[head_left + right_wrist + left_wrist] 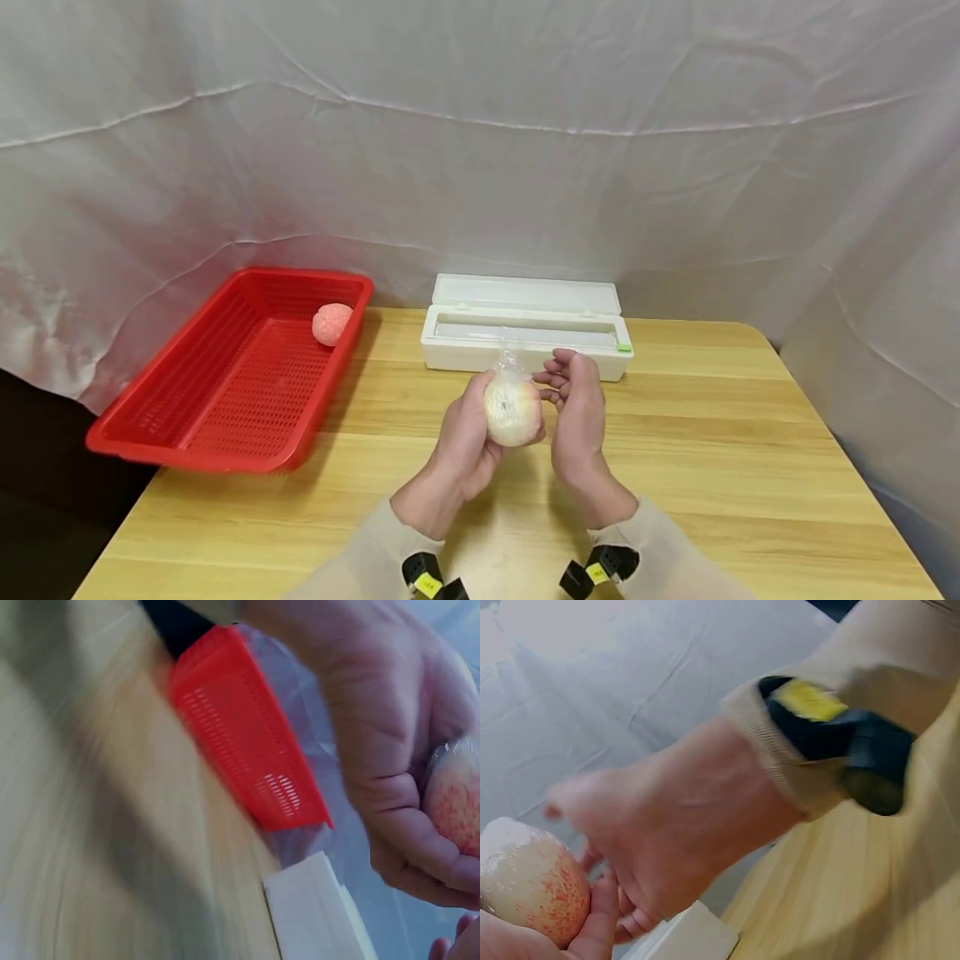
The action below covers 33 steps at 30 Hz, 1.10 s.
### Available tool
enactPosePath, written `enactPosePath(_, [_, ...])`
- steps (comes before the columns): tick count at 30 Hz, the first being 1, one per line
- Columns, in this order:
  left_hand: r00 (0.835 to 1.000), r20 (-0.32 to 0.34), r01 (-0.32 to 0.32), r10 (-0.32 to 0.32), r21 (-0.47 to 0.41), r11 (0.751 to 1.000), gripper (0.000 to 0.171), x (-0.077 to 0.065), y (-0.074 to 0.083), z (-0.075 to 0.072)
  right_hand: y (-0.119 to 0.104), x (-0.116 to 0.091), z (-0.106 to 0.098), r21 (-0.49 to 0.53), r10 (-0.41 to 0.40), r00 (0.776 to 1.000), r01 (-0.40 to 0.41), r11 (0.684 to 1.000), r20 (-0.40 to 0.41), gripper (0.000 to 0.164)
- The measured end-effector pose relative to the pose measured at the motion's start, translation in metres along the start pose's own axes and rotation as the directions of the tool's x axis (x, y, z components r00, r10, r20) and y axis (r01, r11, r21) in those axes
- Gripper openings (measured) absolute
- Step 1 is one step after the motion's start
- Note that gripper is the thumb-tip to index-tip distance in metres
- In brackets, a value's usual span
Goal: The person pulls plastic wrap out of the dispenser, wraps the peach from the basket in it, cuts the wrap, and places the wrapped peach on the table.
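A pale, peach-like fruit point(513, 412) with red speckles on its side is wrapped in clear cling film. My left hand point(462, 429) grips it, with the thumb along its left side and fingers underneath. Above the fruit a gathered tuft of film point(510, 358) sticks up. Close by on the right is my right hand point(582, 421), its fingers loosely bent and nothing seen in them. The left wrist view shows the fruit point(536, 889) beside the right hand point(656, 825). Whether the right fingertips touch the film cannot be told.
Behind the hands stands a white cling film box point(453, 357), lid point(525, 293) raised, with a roll inside. On the left, a red plastic basket point(303, 433) holds a pink round fruit-like object point(331, 323). A grey cloth point(480, 192) hangs behind the wooden table point(720, 467).
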<state>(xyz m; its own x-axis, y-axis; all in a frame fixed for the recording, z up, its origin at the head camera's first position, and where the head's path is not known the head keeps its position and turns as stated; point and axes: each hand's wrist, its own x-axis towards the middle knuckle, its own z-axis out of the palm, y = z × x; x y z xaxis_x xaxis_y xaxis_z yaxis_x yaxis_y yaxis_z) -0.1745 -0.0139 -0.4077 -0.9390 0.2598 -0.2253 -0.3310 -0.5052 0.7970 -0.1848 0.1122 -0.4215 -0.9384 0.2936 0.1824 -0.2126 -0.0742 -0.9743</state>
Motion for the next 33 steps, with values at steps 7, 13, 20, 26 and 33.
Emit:
enactPosePath(7, [0.999,-0.017,-0.046,0.049,0.169,0.985,0.055,-0.001,-0.005,0.001,0.011,-0.018,0.004,-0.367,-0.367,0.908,0.417,0.832,0.2,0.038])
enactPosePath(13, [0.992,-0.077,-0.084,0.105,0.243,0.966,0.052,-0.001,-0.013,-0.002,0.009,-0.024,0.009,-0.315,-0.214,0.974,0.227,0.922,0.075,0.032])
enactPosePath(20, [0.987,-0.065,-0.122,0.148,0.303,0.945,0.052,0.005,-0.008,-0.012,0.003,-0.02,0.002,-0.366,-0.003,0.991,0.053,0.929,0.134,0.047])
enactPosePath(26, [0.99,-0.012,-0.124,0.143,0.43,0.894,0.063,0.01,0.0,-0.019,0.003,-0.018,-0.001,-0.475,0.135,0.964,-0.01,0.88,0.23,0.051])
enactPosePath(33, [0.987,0.091,-0.158,0.132,0.398,0.904,0.067,0.01,-0.01,-0.018,0.002,-0.014,0.002,-0.302,0.237,0.963,-0.189,0.934,0.13,0.055])
